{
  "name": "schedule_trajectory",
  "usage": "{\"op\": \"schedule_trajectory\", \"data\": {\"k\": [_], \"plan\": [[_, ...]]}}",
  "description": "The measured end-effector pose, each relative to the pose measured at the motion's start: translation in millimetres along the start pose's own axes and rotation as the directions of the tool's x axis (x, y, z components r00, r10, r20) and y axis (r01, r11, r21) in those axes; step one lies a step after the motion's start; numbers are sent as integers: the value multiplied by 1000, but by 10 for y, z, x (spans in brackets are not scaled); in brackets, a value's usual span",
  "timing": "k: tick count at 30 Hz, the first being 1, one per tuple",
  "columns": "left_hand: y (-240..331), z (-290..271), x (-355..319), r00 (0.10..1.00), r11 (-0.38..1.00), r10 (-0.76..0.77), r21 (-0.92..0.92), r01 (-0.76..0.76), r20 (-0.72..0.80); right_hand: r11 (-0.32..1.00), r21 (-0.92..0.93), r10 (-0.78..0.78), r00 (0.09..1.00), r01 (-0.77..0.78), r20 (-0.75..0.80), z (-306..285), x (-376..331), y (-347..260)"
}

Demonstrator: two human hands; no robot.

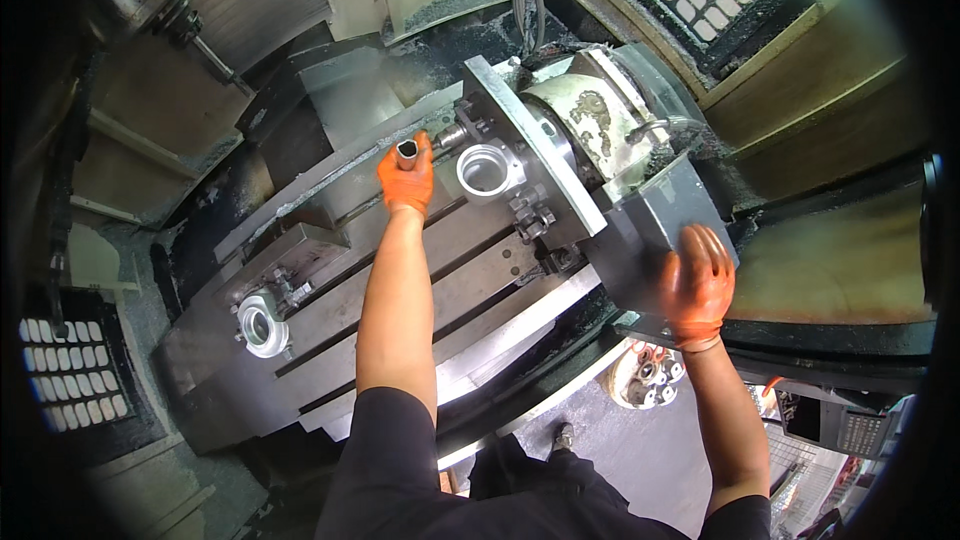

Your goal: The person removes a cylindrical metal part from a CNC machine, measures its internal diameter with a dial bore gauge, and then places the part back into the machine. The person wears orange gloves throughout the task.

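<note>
My left hand (407, 177), in an orange glove, is closed around a metal socket wrench (408, 149) whose round, hollow end points up out of the fist. The wrench's far part reaches to the clamping hardware (455, 134) at an upright fixture plate (530, 145). Just right of that fist, a silver ring-shaped casting (484, 172) sits clamped against the plate. My right hand (699, 285), gloved in orange too, lies flat with fingers stretched on a dark grey box-shaped housing (660, 225). It holds nothing.
Below the fixture stretches a slotted machine table (400, 315). A second ring-shaped casting (262, 326) is mounted at its left end. A spindle with a long tool (215, 60) hangs at upper left. Outside the machine, a round container of parts (645, 377) and a control panel (835, 420) stand at lower right.
</note>
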State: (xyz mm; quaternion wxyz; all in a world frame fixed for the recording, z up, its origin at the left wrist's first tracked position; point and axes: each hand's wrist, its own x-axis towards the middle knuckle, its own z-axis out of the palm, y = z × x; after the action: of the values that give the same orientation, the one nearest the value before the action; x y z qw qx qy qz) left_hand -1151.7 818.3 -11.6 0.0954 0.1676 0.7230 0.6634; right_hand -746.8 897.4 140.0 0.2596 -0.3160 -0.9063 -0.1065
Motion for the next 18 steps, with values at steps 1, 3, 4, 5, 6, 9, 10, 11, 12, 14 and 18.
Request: {"op": "schedule_trajectory", "data": {"k": [1,3,4,5,6,9,10,11,12,14,18], "plan": [[-207,9,30,997,997,70,-12,-70,-25,1000,7,6,1000,-6,5,14,-11,-13],[-591,69,154,994,959,110,-261,-108,-8,1000,16,-11,1000,11,1,30,22,-18],[-821,50,178,996,880,85,-471,-55,42,999,30,-32,999,32,21,13,88,-57],[-844,9,146,994,843,56,-538,5,97,998,56,17,998,-20,62,-39,101,-97],[-833,-21,105,987,800,32,-595,70,158,997,75,-4,999,1,35,-19,30,-33],[-808,-97,110,938,997,64,-70,-42,340,999,31,-19,1000,19,18,-71,-49,-109],[-1098,-97,232,880,726,-261,-520,450,397,999,26,-44,999,44,25,-58,-61,-75],[-1203,-62,253,885,654,-291,-600,461,363,999,10,-44,998,43,39,-1,-122,11],[-1301,-34,282,889,580,-321,-674,457,326,998,14,-59,998,59,30,54,-139,62],[-1163,48,188,975,974,218,59,-219,34,998,0,-63,997,63,40,102,-192,118],[-1253,240,100,990,951,-138,-283,123,-33,996,-44,-82,996,84,29,140,-190,167]]}}
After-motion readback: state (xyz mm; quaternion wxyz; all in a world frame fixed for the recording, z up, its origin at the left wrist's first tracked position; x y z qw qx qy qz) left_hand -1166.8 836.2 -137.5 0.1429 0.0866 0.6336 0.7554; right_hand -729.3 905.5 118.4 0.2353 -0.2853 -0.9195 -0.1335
